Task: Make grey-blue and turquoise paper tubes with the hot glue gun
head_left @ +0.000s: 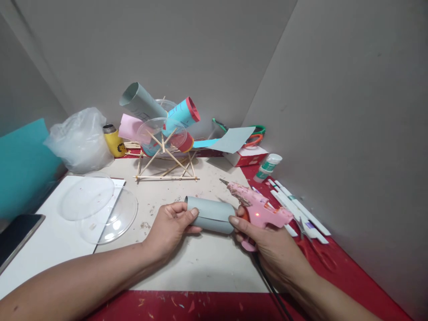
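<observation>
A grey paper tube [211, 215] lies sideways over the white board [200, 263], held at both ends. My left hand [170, 227] is closed round its left end, thumb on top. My right hand [264, 243] grips a pink hot glue gun [259, 207] whose nozzle points up and left, while its forefinger presses the tube's right end. A red light glows on the gun and its black cord runs down toward me.
A stick frame [165, 162] carrying paper tubes and plastic lids stands at the back. Clear plastic lids [100, 209] lie left, beside a plastic bag [80, 140] and yellow bottle [113, 141]. Glue sticks [301, 209], red scissors [317, 252], a glue bottle [267, 167] sit right. Walls close in behind and right.
</observation>
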The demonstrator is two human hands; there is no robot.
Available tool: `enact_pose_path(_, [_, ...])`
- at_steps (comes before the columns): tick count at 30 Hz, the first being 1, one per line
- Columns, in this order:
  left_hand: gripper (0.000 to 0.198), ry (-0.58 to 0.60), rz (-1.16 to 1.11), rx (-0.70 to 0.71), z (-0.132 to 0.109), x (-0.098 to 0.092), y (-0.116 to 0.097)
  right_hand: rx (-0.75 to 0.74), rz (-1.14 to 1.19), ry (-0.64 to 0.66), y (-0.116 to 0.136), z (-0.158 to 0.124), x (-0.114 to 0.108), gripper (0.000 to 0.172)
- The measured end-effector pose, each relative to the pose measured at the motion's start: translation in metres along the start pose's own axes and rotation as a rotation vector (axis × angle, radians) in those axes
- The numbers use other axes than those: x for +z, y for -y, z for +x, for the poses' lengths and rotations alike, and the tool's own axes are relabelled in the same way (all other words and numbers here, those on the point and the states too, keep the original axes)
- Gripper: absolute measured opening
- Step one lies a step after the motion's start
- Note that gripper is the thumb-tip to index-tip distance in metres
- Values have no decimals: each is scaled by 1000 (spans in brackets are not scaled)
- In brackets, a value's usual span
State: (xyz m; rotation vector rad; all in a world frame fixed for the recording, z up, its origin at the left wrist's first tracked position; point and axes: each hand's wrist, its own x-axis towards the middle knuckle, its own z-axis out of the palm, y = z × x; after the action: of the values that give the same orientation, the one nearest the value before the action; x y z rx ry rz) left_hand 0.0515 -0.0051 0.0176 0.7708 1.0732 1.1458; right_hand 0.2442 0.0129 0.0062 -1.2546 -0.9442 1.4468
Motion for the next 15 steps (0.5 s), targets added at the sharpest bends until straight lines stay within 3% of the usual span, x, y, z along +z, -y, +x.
enact_pose_path(15, [36, 50, -43, 7, 1, -2, 3, 40, 55, 2, 2, -2, 0, 43])
